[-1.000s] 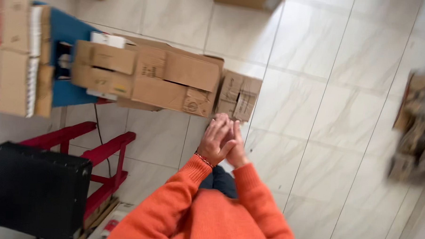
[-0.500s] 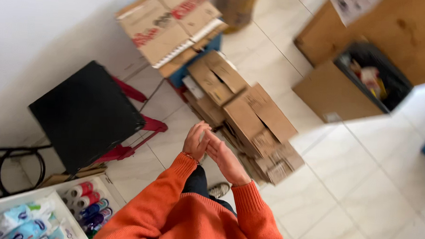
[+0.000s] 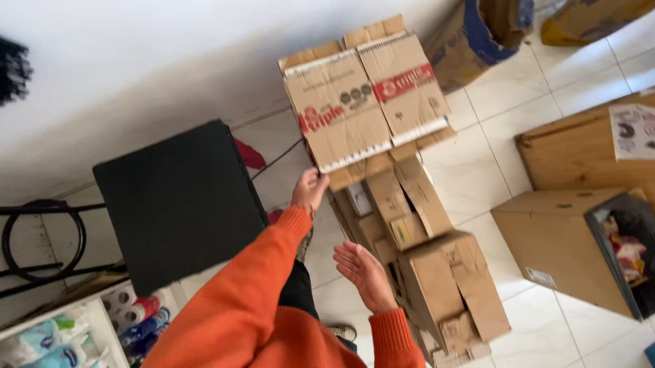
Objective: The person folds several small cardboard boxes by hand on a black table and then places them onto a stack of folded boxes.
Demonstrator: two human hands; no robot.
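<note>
Plainly, the greatest risk is judged to lie in the grip: the left hand (image 3: 310,189), seen near the middle of the frame, is closed on the lower left corner of the flattened cardboard box (image 3: 367,98), with the fingers curled together over the edge, and a panel this broad held by one corner could swing, fold at a crease or slip out and drop onto the heap below. The right hand (image 3: 362,271), lower and slightly right of centre, is held open with the palm up and the fingers loosely apart, touching nothing, so no second support is given to the sheet. A stumble is also thought possible, since the pile of flattened cartons (image 3: 426,267) is spread across the tiled floor (image 3: 554,344) just beside the person's shoe (image 3: 343,331), and the black chair seat (image 3: 178,204) stands close at the left. The held box is found in the upper middle of the frame, against the white wall (image 3: 129,54); it is brown, folded flat into two side-by-side panels, printed in red with dark round marks, taped pale along the lower edges, and creased and worn at the flaps. An open carton (image 3: 579,247) with packets inside is seen at the right edge.
</note>
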